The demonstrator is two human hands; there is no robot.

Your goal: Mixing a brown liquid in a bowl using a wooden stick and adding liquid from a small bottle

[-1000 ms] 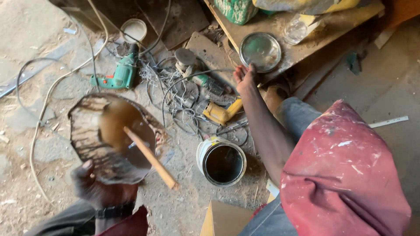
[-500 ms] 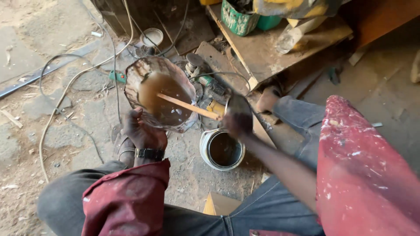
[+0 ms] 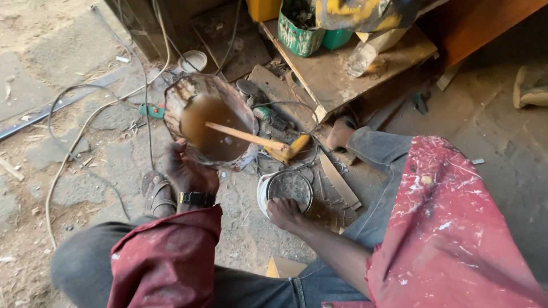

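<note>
The left hand [image 3: 191,174] holds a battered can [image 3: 208,122] of brown liquid; the right hand [image 3: 283,212] seemingly presses a tin's lid [image 3: 289,188].
</note>
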